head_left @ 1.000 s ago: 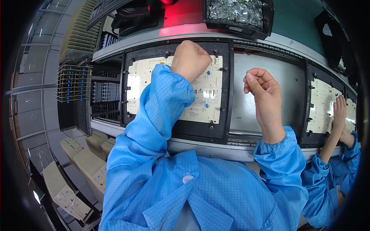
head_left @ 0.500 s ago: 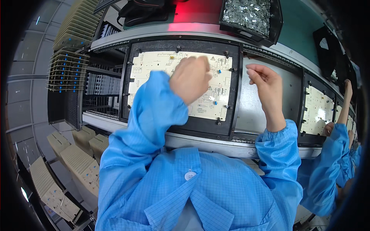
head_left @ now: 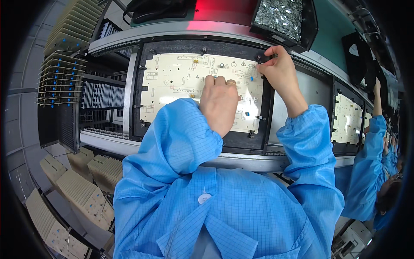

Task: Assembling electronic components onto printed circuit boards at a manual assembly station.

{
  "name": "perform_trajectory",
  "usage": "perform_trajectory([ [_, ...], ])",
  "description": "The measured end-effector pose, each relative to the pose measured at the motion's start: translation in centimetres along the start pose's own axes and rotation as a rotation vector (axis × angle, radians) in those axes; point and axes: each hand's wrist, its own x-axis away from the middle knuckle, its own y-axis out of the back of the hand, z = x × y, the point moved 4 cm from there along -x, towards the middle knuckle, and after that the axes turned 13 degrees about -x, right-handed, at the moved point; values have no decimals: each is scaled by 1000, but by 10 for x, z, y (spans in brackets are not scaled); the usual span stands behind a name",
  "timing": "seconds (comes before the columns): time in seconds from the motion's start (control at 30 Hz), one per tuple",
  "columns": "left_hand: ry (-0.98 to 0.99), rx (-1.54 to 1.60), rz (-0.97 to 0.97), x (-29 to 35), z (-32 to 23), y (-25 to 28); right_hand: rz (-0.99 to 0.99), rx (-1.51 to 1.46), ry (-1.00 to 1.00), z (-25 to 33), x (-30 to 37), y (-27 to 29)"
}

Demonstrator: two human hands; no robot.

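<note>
A cream circuit board lies in a black frame with upright black pins round its edge. My left hand, a ring on one finger, is over the middle of the board, its fingers bent down onto it. The fingertips and whatever they may hold are hidden. At the board's upper right corner, my right hand is pinched beside a black pin; anything between its fingertips is too small to make out. On the board show a small round component, blue components and a yellow one.
Beyond the rail, a black bin holds many small metallic parts. Racks of upright boards stand at the left, with more boards lower left. Another framed board lies to the right, where a co-worker's blue sleeve shows.
My right hand has moved left and up, from over the gap to the board's corner. My left hand has shifted slightly right and down, uncovering the round component. The view has shifted a little.
</note>
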Motion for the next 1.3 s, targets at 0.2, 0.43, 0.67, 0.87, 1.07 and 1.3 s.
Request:
perform_trajectory([
  [0.2, -43, 86, -132, 0, 5, -7, -23, 158, -19, 7, -6, 1],
  [0.43, 93, 643, -175, -12, 45, 27, -129, 387, 122, 25, 8, -6],
  [0.67, 270, 792, -6, -13, 66, 30, 174, 294, 373, 37, 96, -14],
  [0.87, 129, 453, -114, -49, 37, 24, 75, 392, 437, 33, 124, -38],
  [1.07, 140, 386, -8, -82, 14, 6, 24, 416, 486, 27, 121, -35],
  [1.3, 103, 385, -2, -94, 7, -4, -206, -27, 248, 12, 92, 21],
])
